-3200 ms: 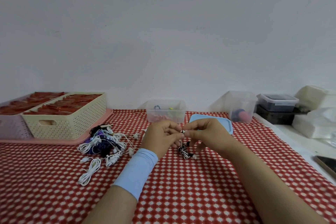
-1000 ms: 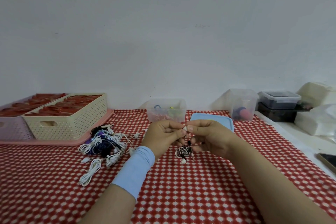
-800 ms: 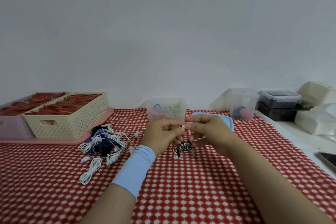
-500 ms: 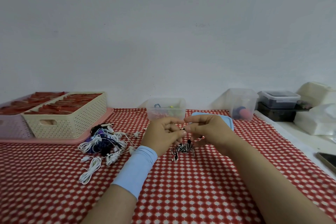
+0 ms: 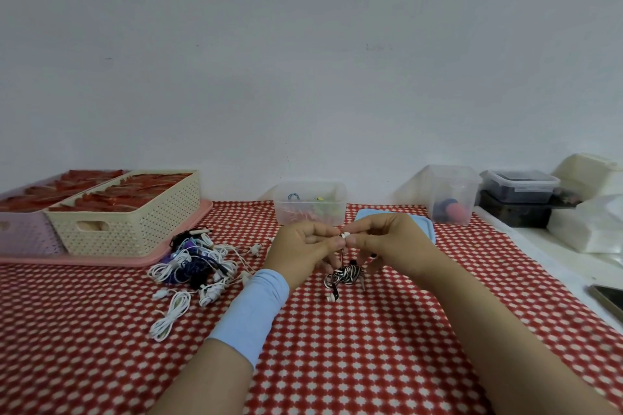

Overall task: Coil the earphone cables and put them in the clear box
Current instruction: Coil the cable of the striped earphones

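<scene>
My left hand [image 5: 303,251] and my right hand [image 5: 387,246] meet above the middle of the table, fingertips together, both pinching the white end of a black-and-white striped earphone cable [image 5: 347,274]. The rest of that cable hangs below the hands as a small coiled bundle with one white earbud dangling near the cloth. A tangled pile of white, blue and black earphones [image 5: 195,266] lies on the cloth to the left. The clear box [image 5: 310,209] stands behind the hands, open, with a few coloured cables inside. Its blue lid [image 5: 428,229] lies to its right, partly hidden by my right hand.
A cream woven basket [image 5: 128,229] and a lilac one [image 5: 20,232] sit on a pink tray [image 5: 101,259] at the left. At the back right stand a taller clear tub [image 5: 453,194], a dark lidded container [image 5: 521,185] and white bags [image 5: 593,226]. A phone [image 5: 610,296] lies at the right edge.
Both hands stayed together, rising slightly. The striped cable went from a longer hanging loop to a tighter bundle under the hands, and one earbud now dangles lower at the left.
</scene>
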The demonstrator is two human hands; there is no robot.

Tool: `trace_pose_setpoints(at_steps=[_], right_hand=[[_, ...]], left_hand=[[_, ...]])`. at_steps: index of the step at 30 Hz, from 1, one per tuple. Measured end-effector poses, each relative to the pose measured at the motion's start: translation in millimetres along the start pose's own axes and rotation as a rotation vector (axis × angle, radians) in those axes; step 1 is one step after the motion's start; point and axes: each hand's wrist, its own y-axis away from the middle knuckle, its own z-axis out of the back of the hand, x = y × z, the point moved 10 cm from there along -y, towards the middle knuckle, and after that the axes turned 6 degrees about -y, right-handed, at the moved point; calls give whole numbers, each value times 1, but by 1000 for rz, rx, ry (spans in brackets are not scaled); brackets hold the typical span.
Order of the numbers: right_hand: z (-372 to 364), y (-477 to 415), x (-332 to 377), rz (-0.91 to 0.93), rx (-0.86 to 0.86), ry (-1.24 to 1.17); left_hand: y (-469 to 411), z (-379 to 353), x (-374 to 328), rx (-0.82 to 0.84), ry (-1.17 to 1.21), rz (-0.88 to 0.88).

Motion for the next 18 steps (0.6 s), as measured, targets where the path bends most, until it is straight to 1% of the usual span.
trace_pose_setpoints(at_steps=[5,9,11,15,18], right_hand=[[2,-3,2,50,-16,46],[3,-3,2,38,-5,81],[17,-4,2,31,-65,128],[67,-9,-8,-7,-273,408],[86,-10,-19,-52,-294,660]], left_hand=[[0,2,3,-14,-27,34],[0,1,3,0,-38,30],[-1,4,3,-7,-48,29],[-1,8,3,13,-78,33],[-1,8,3,39,-211,17]])
